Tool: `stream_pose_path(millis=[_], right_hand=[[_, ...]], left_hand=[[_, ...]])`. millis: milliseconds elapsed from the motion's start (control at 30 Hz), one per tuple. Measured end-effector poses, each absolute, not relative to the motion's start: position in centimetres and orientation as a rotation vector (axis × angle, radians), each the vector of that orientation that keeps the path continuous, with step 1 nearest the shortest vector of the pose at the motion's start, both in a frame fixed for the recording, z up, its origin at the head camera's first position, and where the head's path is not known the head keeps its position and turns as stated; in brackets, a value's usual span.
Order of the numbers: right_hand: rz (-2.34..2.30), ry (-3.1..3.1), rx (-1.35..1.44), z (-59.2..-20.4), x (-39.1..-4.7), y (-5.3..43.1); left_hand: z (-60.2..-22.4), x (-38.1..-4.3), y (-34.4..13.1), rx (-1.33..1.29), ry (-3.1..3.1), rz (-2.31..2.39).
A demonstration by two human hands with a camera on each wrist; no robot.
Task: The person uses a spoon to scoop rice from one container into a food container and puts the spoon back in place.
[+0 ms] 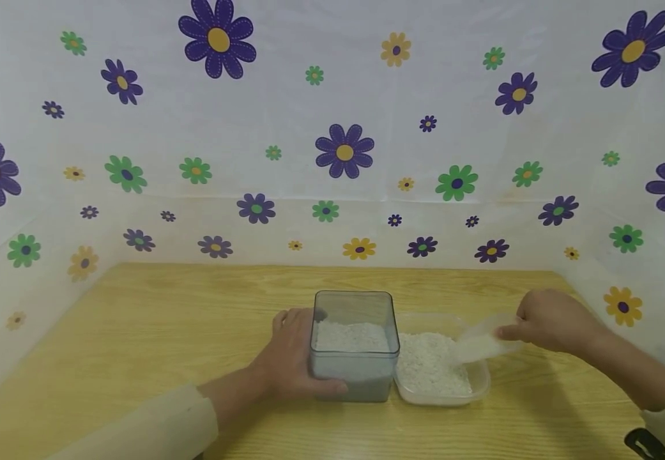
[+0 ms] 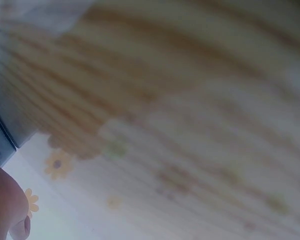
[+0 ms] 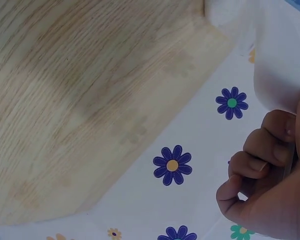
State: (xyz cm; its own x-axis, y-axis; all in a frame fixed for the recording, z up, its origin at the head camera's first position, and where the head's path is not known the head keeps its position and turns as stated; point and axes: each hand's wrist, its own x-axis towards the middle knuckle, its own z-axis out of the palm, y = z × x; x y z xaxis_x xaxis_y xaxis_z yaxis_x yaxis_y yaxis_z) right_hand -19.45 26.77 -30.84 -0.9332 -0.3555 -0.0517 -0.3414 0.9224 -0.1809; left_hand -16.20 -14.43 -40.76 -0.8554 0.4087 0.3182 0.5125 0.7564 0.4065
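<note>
My left hand (image 1: 289, 358) grips the left side of a square grey see-through container (image 1: 355, 377), with its thumb across the front. White rice (image 1: 352, 337) shows inside this container. Directly to its right stands a low clear plastic tub (image 1: 441, 400) holding more white rice (image 1: 432, 367). My right hand (image 1: 556, 319) grips the handle of a translucent white scoop (image 1: 484, 342), whose tip dips toward the rice in the tub. In the right wrist view the fingers (image 3: 262, 145) curl round the scoop's handle. The left wrist view catches only part of the left hand (image 2: 5, 205) beside the grey container's edge.
A wood-grain table (image 1: 154, 338) carries both containers. White cloth (image 1: 286, 108) printed with purple, green and yellow flowers stands behind the table and along both sides. A dark strap (image 1: 645, 444) shows near the right sleeve.
</note>
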Motion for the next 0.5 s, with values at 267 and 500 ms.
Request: stream_pose_path(millis=[267,500], right_hand=[[-0.108,3.043,-0.567,-30.58,-19.56,26.22],[-0.073,3.07,-0.608,-30.2,-19.39,25.8]], left_hand=[[-40.68,-16.11,-14.55,-0.722,-2.744,-0.741],[-40.85,-16.19,-14.61,-0.729,-2.729,-0.731]])
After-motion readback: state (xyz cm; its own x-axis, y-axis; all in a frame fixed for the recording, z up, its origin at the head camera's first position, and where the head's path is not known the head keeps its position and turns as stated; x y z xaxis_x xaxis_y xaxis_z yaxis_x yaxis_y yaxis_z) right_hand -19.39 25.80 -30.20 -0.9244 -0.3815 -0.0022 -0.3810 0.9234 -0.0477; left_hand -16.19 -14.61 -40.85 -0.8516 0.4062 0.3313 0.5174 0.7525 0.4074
